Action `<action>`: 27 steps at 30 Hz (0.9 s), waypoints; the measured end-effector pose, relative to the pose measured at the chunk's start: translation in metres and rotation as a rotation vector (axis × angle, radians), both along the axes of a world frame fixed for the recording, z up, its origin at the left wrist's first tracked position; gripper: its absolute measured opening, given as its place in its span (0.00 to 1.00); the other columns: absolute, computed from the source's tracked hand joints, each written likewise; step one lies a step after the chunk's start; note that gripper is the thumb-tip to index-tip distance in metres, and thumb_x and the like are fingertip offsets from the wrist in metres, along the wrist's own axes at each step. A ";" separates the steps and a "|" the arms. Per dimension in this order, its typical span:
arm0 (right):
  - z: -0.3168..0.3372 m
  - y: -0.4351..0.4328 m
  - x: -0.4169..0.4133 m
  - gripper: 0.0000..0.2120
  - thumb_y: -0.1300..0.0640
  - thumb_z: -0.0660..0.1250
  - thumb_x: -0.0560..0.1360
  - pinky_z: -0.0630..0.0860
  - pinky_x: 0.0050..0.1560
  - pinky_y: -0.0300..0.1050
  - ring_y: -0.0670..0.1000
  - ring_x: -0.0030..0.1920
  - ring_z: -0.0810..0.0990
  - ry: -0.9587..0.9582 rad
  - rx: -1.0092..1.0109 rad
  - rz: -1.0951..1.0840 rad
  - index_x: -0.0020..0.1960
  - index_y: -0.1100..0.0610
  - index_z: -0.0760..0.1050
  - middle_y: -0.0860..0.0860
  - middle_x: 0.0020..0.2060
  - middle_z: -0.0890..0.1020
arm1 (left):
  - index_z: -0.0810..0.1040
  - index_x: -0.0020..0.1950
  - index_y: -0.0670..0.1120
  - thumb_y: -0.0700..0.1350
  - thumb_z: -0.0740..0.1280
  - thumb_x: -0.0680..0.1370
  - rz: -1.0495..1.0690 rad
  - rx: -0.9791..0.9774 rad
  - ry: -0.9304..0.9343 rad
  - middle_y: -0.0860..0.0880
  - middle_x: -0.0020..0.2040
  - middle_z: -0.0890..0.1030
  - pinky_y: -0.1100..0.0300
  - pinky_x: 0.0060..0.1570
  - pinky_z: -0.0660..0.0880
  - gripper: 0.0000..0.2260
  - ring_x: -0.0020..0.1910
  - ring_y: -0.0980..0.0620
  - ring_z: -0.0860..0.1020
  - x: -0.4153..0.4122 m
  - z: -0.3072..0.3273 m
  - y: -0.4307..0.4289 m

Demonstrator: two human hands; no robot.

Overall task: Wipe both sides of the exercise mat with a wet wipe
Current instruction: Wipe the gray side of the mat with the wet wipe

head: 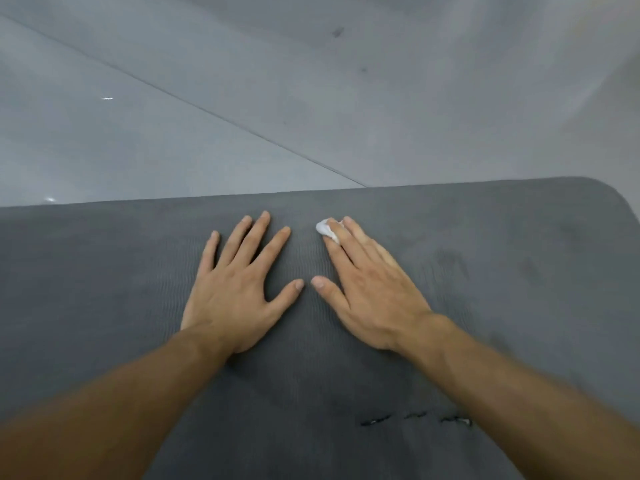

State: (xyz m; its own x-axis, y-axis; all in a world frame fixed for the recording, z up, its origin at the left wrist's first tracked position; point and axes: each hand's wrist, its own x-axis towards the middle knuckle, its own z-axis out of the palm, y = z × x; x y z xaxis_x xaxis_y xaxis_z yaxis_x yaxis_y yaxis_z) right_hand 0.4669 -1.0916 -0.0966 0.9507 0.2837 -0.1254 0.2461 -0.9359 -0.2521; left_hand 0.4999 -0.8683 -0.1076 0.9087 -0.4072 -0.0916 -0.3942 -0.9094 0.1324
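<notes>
A dark grey ribbed exercise mat [121, 278] lies flat on the floor and fills the lower half of the view. Its far edge runs across the middle, with a rounded corner at the right. My left hand [239, 289] presses flat on the mat with fingers spread. My right hand [370, 285] also lies flat, fingers straight, and presses a small crumpled white wet wipe [325, 228] against the mat under its fingertips. Only a bit of the wipe shows past the fingers. The two thumbs nearly meet.
Beyond the mat's far edge lies a glossy pale grey tiled floor [242, 81] with a dark grout line running diagonally. Darker damp-looking patches [450, 261] mark the mat at the right. Small tears [415, 419] show in the mat near my right forearm.
</notes>
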 end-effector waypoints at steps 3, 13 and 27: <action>-0.004 -0.022 0.010 0.35 0.37 0.42 0.84 0.48 0.83 0.49 0.49 0.84 0.48 -0.038 -0.007 -0.122 0.84 0.55 0.52 0.48 0.84 0.53 | 0.47 0.85 0.60 0.72 0.42 0.80 -0.001 0.018 0.011 0.54 0.85 0.44 0.41 0.81 0.45 0.35 0.84 0.53 0.42 0.002 -0.001 -0.001; -0.001 0.007 0.070 0.33 0.39 0.46 0.84 0.50 0.82 0.53 0.55 0.83 0.52 0.002 0.172 -0.522 0.83 0.57 0.54 0.55 0.82 0.57 | 0.43 0.85 0.58 0.68 0.41 0.82 0.009 0.016 0.012 0.53 0.85 0.40 0.39 0.80 0.43 0.33 0.83 0.53 0.38 0.003 -0.003 0.000; -0.006 -0.098 0.038 0.33 0.42 0.44 0.84 0.58 0.79 0.60 0.58 0.80 0.60 -0.076 -0.043 -0.595 0.83 0.59 0.56 0.57 0.80 0.63 | 0.43 0.85 0.55 0.69 0.40 0.81 0.012 0.011 0.013 0.53 0.85 0.40 0.40 0.81 0.42 0.35 0.83 0.53 0.38 0.005 -0.003 0.002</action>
